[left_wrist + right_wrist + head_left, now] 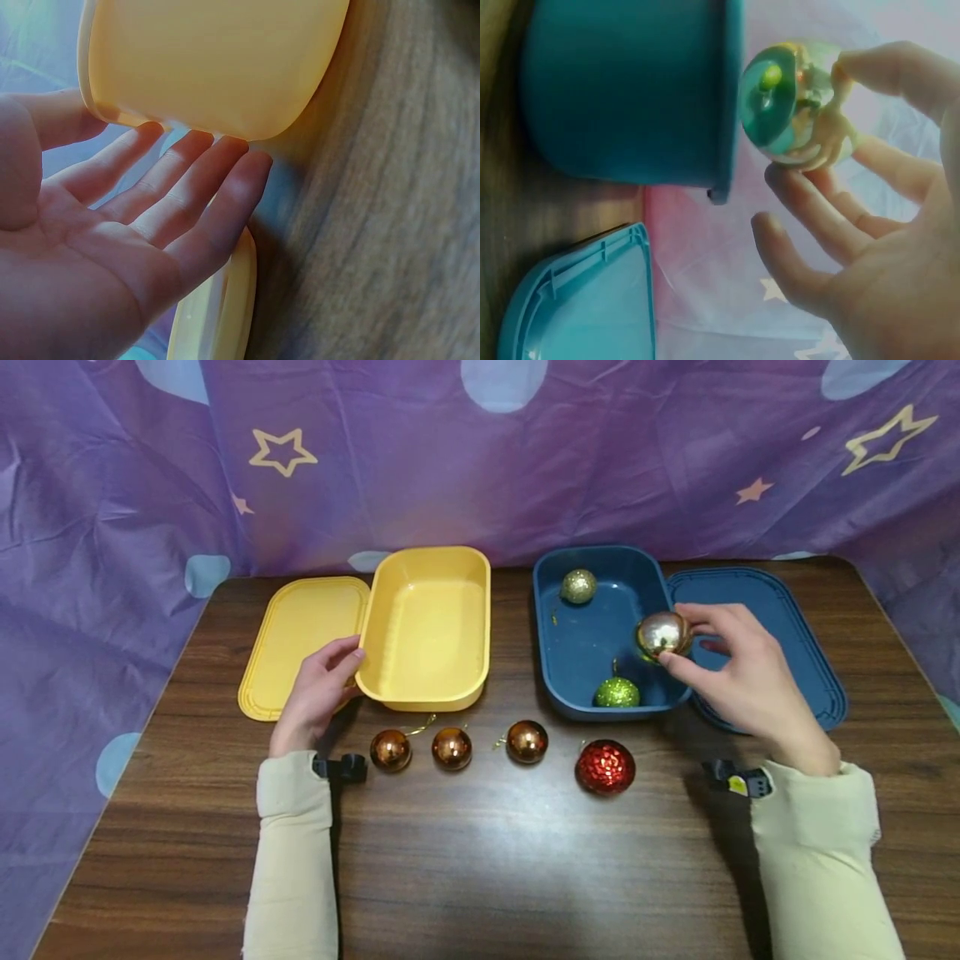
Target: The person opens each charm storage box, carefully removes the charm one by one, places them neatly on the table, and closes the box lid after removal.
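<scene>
My right hand (pixel 738 660) pinches a shiny gold bauble (pixel 663 634) between thumb and fingers, above the right side of the blue container (pixel 546 647). In the right wrist view the bauble (pixel 791 105) mirrors its surroundings, level with the container's rim. Inside that container lie a pale gold glitter bauble (pixel 578 586) and a green glitter bauble (pixel 617 692). My left hand (pixel 318 685) rests against the left side of the yellow container (pixel 423 700). The left wrist view shows its extended fingers (pixel 191 180) at the outer wall, thumb by the rim.
Shiny brown baubles (pixel 452 748) lie in front of the containers, with a red bauble (pixel 605 767) to their right. A yellow lid (pixel 300 643) lies at the left, and a blue lid (pixel 780 643) at the right. A purple cloth (pixel 390 460) hangs behind the table.
</scene>
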A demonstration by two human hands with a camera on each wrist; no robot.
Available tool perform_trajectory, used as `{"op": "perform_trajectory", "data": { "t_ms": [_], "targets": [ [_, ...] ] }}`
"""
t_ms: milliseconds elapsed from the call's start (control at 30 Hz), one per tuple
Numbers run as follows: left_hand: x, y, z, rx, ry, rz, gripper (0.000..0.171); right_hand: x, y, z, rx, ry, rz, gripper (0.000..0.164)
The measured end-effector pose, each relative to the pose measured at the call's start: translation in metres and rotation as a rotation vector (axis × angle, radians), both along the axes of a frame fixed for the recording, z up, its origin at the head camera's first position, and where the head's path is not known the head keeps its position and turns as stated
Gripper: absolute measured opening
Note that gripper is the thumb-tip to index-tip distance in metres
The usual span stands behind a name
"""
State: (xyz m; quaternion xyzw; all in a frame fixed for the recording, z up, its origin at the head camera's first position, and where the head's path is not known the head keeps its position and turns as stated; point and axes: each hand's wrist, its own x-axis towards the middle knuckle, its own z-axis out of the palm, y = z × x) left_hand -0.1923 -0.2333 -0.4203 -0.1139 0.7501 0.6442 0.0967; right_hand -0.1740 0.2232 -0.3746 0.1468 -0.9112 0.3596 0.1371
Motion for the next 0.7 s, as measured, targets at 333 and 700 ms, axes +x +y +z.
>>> {"op": "perform_trajectory", "data": {
  "t_ms": [333,700],
  "targets": [
    [0.000,0.001,-0.002,-0.002,0.005,-0.013,0.047,0.012,0.004,0.005,-0.024,0.000,0.046,0.054],
    [0.001,0.002,0.000,-0.020,0.005,-0.007,0.048,0.026,0.008,0.011,-0.001,0.085,0.087,0.059]
  ]
}}
